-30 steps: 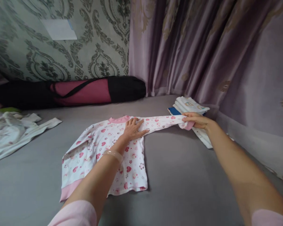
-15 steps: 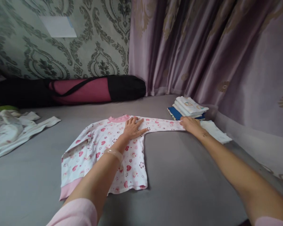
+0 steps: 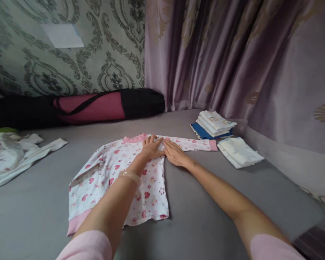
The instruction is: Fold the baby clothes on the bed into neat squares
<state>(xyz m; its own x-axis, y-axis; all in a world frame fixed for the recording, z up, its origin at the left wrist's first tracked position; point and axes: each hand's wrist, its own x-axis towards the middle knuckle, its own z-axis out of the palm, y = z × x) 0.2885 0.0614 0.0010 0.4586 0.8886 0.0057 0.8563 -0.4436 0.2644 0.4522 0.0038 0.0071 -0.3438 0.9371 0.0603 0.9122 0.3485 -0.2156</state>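
A small white shirt (image 3: 151, 180) with red hearts and pink trim lies spread on the grey sheet. Its right-hand sleeve stretches straight out to a pink cuff, while the other sleeve angles down toward the lower left. My left hand (image 3: 152, 148) rests with fingers spread on the shirt's shoulder, just right of the pink collar. Beside it, my right hand (image 3: 174, 151) lies flat, fingertips on the top of the outstretched sleeve. The two hands nearly touch, and neither grips the fabric.
Folded white cloths on a blue one form a stack (image 3: 215, 124) at the right, with another folded white cloth (image 3: 240, 152) nearer. Crumpled white clothing (image 3: 18, 151) lies left. A long black-and-pink bag (image 3: 94, 107) lies along the wall; purple curtains (image 3: 216, 54) hang behind.
My right hand has let go of the sleeve's cuff and moved left to the shoulder beside my left hand. The pink cuff now shows. The view has shifted slightly.
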